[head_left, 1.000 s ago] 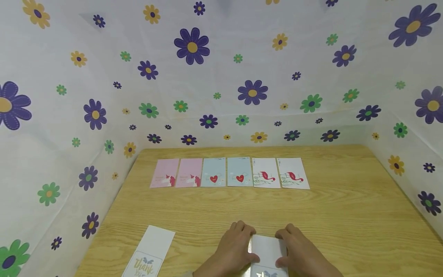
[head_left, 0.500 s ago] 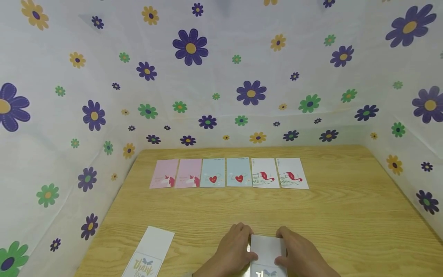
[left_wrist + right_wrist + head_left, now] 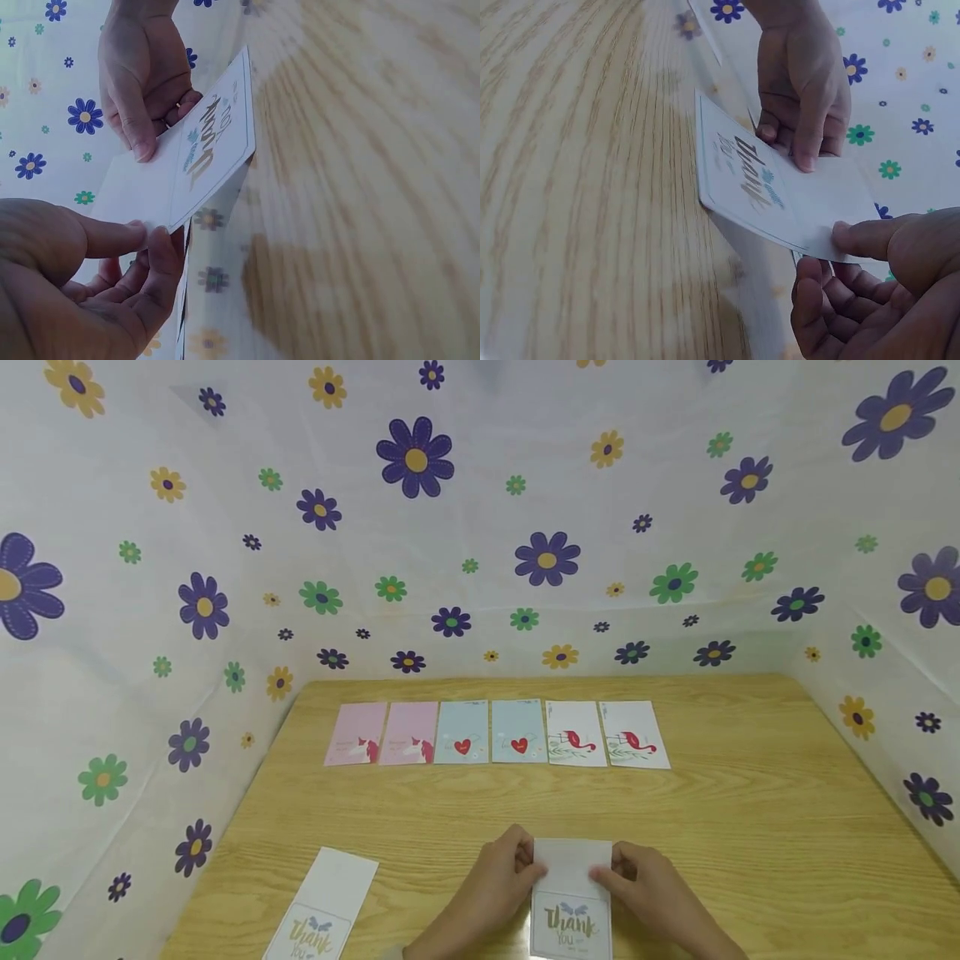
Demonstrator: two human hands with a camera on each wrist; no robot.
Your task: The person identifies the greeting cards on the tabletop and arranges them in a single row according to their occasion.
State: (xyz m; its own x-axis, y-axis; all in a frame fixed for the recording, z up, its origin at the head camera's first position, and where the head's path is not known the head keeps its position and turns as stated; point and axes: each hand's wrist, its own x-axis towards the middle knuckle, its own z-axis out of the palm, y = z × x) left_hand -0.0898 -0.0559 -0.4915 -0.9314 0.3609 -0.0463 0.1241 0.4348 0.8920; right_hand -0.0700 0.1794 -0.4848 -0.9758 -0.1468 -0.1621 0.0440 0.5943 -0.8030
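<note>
A white "Thank You" card (image 3: 572, 906), blank on its far half, is held up at both side edges near the table's front. My left hand (image 3: 501, 877) pinches its left edge, thumb on top and fingers curled beneath. On the opposite edge my right hand (image 3: 645, 881) pinches in the same way. In the left wrist view the card (image 3: 199, 150) tilts, its printed end close to the wooden surface. The right wrist view shows the thumb of my right hand (image 3: 900, 277) flat on the blank part. A second "Thank You" card (image 3: 322, 902) lies to the left.
Along the back of the wooden table (image 3: 450, 810) lies a row of cards: pink ones (image 3: 408, 731), light blue ones with a heart (image 3: 463, 727) and white ones with a flamingo (image 3: 573, 727). Flower-patterned cloth (image 3: 480, 527) encloses the table at the back and sides.
The card between my hands has come up from the table and now shows more of its print. Both hands have shifted slightly, with the thumbs on top of it. The other cards stay put.
</note>
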